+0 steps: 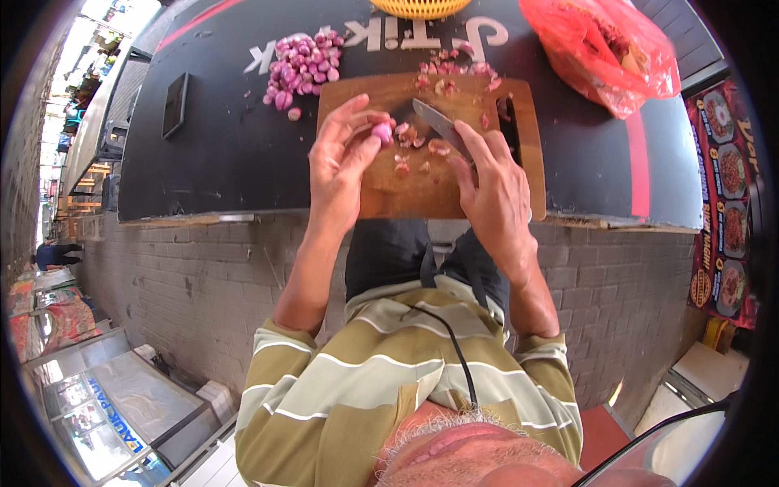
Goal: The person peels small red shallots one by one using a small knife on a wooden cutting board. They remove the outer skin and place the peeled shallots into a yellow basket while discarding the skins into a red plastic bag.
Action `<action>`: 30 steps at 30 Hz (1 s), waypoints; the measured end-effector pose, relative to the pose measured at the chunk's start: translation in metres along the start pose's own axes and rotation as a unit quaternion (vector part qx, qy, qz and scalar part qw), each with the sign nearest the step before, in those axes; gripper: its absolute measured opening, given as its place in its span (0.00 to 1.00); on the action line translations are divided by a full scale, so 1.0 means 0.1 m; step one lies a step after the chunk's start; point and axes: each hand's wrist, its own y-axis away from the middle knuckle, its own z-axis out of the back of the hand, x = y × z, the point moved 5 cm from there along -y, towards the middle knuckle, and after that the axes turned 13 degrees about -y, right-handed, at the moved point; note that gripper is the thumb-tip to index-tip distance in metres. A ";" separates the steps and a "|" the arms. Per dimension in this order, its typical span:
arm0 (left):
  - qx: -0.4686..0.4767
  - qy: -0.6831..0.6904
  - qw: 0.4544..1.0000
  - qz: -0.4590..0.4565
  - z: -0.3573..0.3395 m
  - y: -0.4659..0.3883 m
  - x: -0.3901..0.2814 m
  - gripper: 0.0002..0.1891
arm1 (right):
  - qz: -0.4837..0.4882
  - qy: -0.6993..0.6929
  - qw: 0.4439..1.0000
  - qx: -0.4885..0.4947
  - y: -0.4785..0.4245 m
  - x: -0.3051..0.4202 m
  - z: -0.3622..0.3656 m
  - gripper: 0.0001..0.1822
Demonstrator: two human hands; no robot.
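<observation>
Between the thumb and fingers of my left hand point(345, 149) is a small peeled shallot point(381, 133), purple and shiny, held above the left part of a wooden cutting board point(401, 195). My right hand point(496, 182) grips a knife point(439, 120) over the board's right side; its blade points up and left, apart from the shallot, and the handle is mostly hidden by my fingers. Scraps of shallot skin point(409, 135) lie on the board between my hands. Past the board's far left corner sits a pile of peeled shallots point(304, 64) on the black table.
More reddish skins point(453, 64) lie along the board's far edge. A red plastic bag point(608, 55) stands at the table's far right, and a yellow plastic basket point(423, 7) at the far edge. A smartphone point(175, 105) rests on the black table point(243, 164) at left.
</observation>
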 end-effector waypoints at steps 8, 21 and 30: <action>0.042 -0.162 0.985 -0.047 -0.05 -0.28 -0.37 0.25 | 0.038 0.155 0.987 -0.004 0.02 -0.12 -0.02 0.19; 0.070 -0.523 0.828 -0.193 0.64 -1.71 -0.12 0.14 | 0.028 0.134 0.990 -0.010 0.02 -0.09 -0.01 0.18; 0.071 -0.598 0.750 -0.273 0.59 -1.66 0.10 0.07 | 0.020 0.135 0.990 0.033 -0.02 -0.07 0.05 0.21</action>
